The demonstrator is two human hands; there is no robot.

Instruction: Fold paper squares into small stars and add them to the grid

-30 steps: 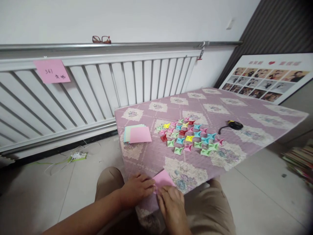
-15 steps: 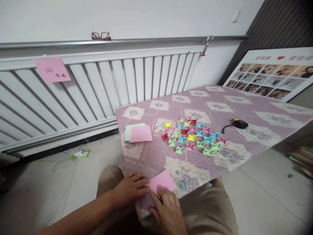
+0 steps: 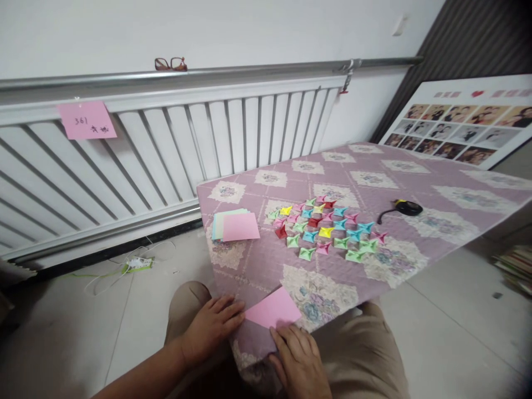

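Observation:
A pink sheet of paper [image 3: 274, 308] lies at the near corner of the table, with what looks like a slanted folded edge on its lower left. My left hand [image 3: 218, 320] rests flat on the tablecloth, fingers stretched out, its fingertips at the paper's left corner. On the lower right edge of the same sheet lies my right hand [image 3: 297, 349], its fingers extended over the paper and the thumb apart below. Beyond them sits a stack of coloured paper [image 3: 240, 226], pink on top. To its right stand several small folded paper pieces [image 3: 326, 233] in green, pink, blue, yellow and red.
A black tape measure [image 3: 408, 208] lies on the flowered tablecloth [image 3: 266, 271] at the right. Behind the table runs a white radiator [image 3: 233, 130] with glasses [image 3: 170, 64] on its pipe. A power strip [image 3: 138, 265] is on the floor at left.
My right hand has slid a little right and down along the paper's edge. My left hand has drawn slightly left, uncovering the sheet's left corner.

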